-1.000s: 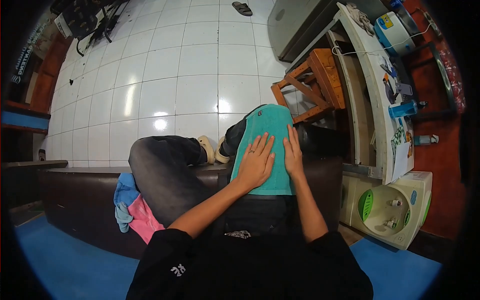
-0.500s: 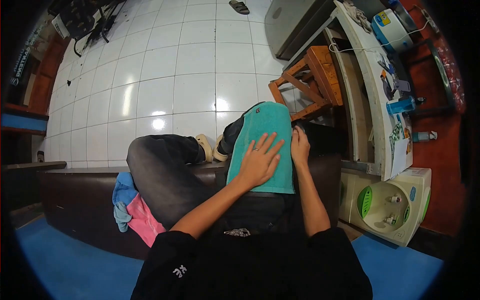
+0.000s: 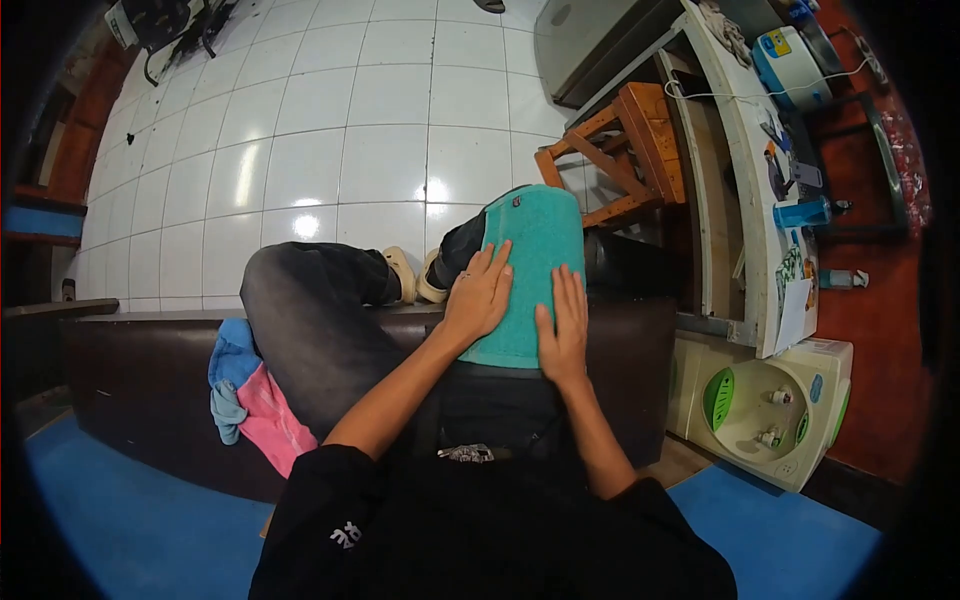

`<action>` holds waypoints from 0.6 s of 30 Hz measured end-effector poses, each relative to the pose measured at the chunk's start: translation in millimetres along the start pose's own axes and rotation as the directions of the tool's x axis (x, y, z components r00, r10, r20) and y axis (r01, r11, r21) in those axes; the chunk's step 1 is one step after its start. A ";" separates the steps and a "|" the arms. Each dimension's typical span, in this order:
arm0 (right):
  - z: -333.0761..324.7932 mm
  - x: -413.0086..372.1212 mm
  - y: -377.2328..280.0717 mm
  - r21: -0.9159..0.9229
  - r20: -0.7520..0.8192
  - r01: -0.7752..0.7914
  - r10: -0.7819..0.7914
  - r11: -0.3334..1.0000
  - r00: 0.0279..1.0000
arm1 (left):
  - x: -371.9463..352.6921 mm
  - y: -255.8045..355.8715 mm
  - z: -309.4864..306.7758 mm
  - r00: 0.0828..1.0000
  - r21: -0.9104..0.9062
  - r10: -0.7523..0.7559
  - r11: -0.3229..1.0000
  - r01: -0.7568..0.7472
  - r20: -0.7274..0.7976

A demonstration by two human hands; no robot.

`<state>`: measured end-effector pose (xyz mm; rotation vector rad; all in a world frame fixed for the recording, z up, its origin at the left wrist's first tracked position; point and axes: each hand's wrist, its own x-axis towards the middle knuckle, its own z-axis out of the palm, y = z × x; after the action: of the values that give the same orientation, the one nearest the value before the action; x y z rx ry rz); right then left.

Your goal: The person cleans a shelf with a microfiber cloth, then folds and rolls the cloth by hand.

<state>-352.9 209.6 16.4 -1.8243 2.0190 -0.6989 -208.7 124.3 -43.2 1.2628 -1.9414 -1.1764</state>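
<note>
A teal towel lies spread lengthwise over my right thigh and knee, with a small dark tag near its far edge. My left hand rests flat on the towel's left side, fingers stretched forward. On the right side of the cloth lies my right hand, its fingers extended and the thumb apart. Neither hand grips anything. Beside my left thigh, a blue cloth and a pink cloth sit crumpled on the dark brown bench, with a light blue piece at their edge.
An orange wooden stool stands ahead to the right, near a white table holding bottles and small items. A water dispenser lies close on my right. White floor tiles stretch ahead.
My left hand has moved left across the towel. My right hand has come from the towel's right edge onto its top and lies flat. The view has shifted slightly.
</note>
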 end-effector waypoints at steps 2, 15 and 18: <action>1.0 11.4 14.8 0.129 -0.052 -0.084 0.091 0.988 0.994 | -3.8 8.8 1.3 1.000 0.013 -0.013 1.000 0.013 0.007; 29.7 11.8 108.0 0.606 -0.020 -0.293 0.383 0.740 0.924 | -36.0 70.4 23.1 0.883 0.231 0.441 0.853 -0.467 0.160; 25.9 14.6 92.7 0.533 -0.140 -0.267 0.395 0.803 0.908 | -25.6 65.6 6.6 0.909 0.265 0.400 0.869 -0.417 0.121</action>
<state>-417.2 197.1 -55.7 -1.0875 1.9763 -1.2476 -232.1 161.9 12.0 0.8804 -2.3425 -0.7461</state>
